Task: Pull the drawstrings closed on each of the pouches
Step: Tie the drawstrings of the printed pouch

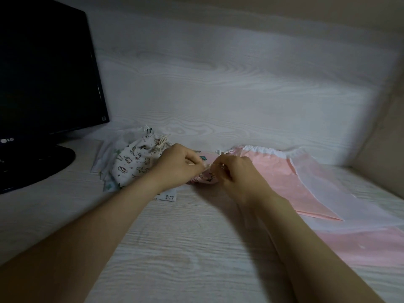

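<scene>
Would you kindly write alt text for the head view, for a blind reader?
The left hand and right hand pinch the drawstrings of a small pink pouch on a desk. A white printed pouch and monitor sit left, larger pink bags right.

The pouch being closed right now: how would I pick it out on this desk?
Start at the black monitor on the left and pass the heap of white printed pouches beside it. Right of that heap, the left hand and right hand pinch at the small pink pouch. Unlike the white heap and the large plain pink bag, it alone is small, pink and printed.
</scene>
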`<control>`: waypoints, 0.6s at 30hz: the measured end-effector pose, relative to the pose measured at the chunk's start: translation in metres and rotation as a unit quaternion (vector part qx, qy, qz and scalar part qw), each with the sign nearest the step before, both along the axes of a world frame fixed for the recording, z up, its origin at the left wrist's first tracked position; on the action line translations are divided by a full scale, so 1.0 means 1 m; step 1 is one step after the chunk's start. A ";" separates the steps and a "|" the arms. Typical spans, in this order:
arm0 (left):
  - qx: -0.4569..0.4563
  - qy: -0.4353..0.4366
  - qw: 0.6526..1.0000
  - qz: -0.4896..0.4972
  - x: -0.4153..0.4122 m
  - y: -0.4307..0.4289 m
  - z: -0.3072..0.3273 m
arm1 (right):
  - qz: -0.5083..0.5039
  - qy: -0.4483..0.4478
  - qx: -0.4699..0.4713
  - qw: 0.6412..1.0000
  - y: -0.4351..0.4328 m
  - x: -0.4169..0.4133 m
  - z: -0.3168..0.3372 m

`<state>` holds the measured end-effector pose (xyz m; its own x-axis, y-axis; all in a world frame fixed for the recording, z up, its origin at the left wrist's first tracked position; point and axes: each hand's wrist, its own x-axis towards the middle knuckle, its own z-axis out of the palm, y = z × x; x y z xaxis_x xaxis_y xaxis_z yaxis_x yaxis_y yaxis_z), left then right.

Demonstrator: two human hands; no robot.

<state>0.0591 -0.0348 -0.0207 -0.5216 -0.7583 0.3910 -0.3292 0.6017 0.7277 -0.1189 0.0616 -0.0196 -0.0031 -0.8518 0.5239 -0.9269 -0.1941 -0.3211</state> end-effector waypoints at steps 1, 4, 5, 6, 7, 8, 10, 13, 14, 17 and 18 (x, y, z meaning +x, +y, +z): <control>-0.019 -0.008 1.000 0.000 0.000 0.001 0.000 | -0.003 0.001 0.002 1.000 0.000 0.001 0.000; -0.060 -0.033 0.998 0.001 -0.001 0.005 0.001 | -0.008 -0.033 0.000 0.999 -0.002 0.001 -0.001; -0.071 -0.042 0.997 -0.002 -0.002 0.007 0.002 | -0.013 -0.049 -0.001 0.999 -0.002 0.001 -0.001; -0.080 -0.051 0.995 -0.009 -0.002 0.008 0.003 | -0.015 -0.063 -0.001 0.998 -0.002 0.002 -0.001; -0.085 -0.062 0.994 -0.021 -0.003 0.010 0.005 | -0.020 -0.072 -0.001 0.997 -0.002 0.002 0.000; -0.091 -0.076 0.992 -0.032 -0.004 0.013 0.006 | -0.025 -0.079 -0.001 0.997 -0.002 0.003 0.000; -0.107 -0.101 0.988 -0.040 -0.005 0.017 0.007 | -0.029 -0.094 0.008 0.995 -0.001 0.004 0.003; -0.113 -0.098 0.988 -0.043 -0.007 0.015 0.004 | -0.026 -0.190 0.039 0.981 0.002 0.006 0.009; -0.105 -0.090 0.990 -0.040 -0.007 0.012 0.002 | -0.009 -0.279 0.045 0.959 0.002 0.006 0.011; -0.063 -0.054 0.996 -0.044 -0.007 0.005 0.002 | 0.046 -0.500 0.039 0.864 0.006 0.005 0.021; -0.052 -0.047 0.997 -0.044 -0.007 0.004 0.001 | 0.064 -0.527 0.037 0.846 0.007 0.004 0.022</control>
<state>0.0522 -0.0309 -0.0193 -0.6222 -0.6657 0.4119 -0.3354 0.7021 0.6281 -0.1152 0.0689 0.0027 -0.3412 -0.9106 0.2334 -0.0900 -0.2155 -0.9724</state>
